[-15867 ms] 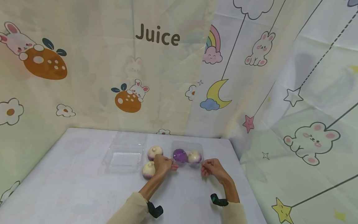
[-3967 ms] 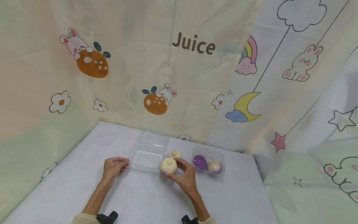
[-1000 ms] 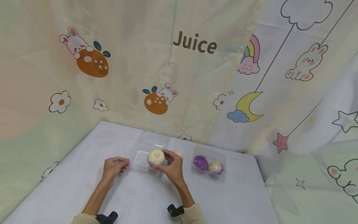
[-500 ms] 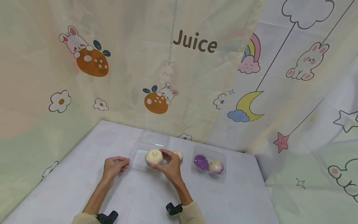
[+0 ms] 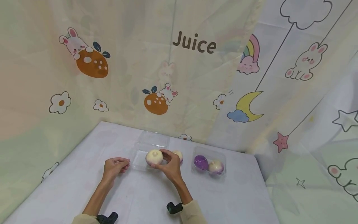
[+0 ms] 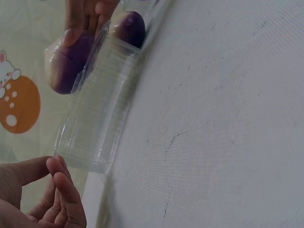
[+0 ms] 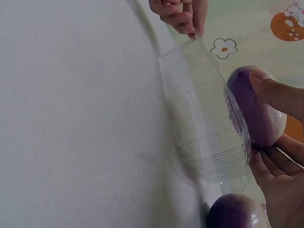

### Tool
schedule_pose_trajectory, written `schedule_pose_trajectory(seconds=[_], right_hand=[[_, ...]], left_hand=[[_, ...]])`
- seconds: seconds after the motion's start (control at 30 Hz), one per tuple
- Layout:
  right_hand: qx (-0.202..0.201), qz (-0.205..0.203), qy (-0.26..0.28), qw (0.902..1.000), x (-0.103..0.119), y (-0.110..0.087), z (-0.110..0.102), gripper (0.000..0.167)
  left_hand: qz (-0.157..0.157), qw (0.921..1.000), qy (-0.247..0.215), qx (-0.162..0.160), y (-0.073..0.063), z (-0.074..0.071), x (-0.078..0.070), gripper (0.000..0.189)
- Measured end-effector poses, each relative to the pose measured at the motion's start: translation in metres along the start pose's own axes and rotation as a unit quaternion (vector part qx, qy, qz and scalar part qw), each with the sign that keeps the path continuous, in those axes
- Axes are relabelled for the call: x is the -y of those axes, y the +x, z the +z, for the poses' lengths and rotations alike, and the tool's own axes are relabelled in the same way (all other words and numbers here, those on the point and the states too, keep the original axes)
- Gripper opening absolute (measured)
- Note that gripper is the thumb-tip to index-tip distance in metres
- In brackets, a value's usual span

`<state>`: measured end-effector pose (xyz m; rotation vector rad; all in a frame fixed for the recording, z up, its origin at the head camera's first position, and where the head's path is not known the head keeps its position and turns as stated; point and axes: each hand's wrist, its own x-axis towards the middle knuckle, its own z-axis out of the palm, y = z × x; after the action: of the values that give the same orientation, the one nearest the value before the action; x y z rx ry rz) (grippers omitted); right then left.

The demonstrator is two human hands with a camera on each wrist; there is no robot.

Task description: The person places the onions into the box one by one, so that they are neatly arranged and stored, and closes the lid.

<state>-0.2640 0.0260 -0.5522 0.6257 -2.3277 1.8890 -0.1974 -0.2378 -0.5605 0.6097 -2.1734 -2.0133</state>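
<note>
A purple-and-white turnip (image 5: 153, 156) is gripped between the thumb and fingers of my right hand (image 5: 171, 166). It hangs over the near right part of an opened clear plastic box (image 5: 137, 160), whose lid (image 5: 155, 138) lies back behind it. In the right wrist view the turnip (image 7: 254, 107) is just above the box's rim, its purple side down. My left hand (image 5: 113, 168) pinches the box's left edge between thumb and fingertips, as the left wrist view shows at the box wall (image 6: 90, 128). A second turnip (image 5: 178, 154) sits right of the box, partly behind my right hand.
Farther right stands another clear plastic box (image 5: 222, 152), with a purple round vegetable (image 5: 200, 162) and a whitish turnip (image 5: 216, 167) inside. A white cloth covers the table (image 5: 145, 199). A printed curtain (image 5: 126, 62) rises behind the table's far edge.
Over four seconds my right hand has carried the turnip leftward, from beside the opened box to above it. Earlier both hands were at the right-hand box. The last half second shows hardly any movement.
</note>
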Motion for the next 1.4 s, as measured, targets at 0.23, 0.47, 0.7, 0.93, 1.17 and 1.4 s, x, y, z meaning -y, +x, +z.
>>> schedule_pose_trajectory(seconds=[0.23, 0.47, 0.7, 0.93, 1.17, 1.4], right_hand=[[0.008, 0.0, -0.005, 1.0, 0.001, 0.004, 0.0, 0.069], [0.017, 0.006, -0.015, 0.9997, 0.002, 0.007, 0.003, 0.07], [0.021, -0.018, -0.003, 0.9996, 0.002, 0.01, 0.008, 0.068], [0.023, -0.006, 0.001, 0.9997, -0.001, 0.01, 0.014, 0.068], [0.025, 0.002, 0.01, 0.9996, 0.0, 0.011, 0.018, 0.07], [0.032, -0.002, 0.0, 0.9995, 0.001, 0.012, 0.021, 0.07]], left_hand=[[-0.001, 1.0, -0.001, -0.002, 0.0, 0.0, -0.001, 0.027], [-0.005, 1.0, 0.002, -0.004, 0.001, 0.0, -0.002, 0.027], [0.008, 1.0, -0.001, 0.006, 0.001, 0.0, -0.004, 0.026], [0.003, 0.9999, -0.008, 0.006, 0.001, 0.0, -0.002, 0.025], [0.002, 0.9999, -0.011, 0.004, 0.001, 0.0, -0.001, 0.022], [-0.004, 0.9999, -0.014, 0.007, 0.002, 0.0, 0.002, 0.025]])
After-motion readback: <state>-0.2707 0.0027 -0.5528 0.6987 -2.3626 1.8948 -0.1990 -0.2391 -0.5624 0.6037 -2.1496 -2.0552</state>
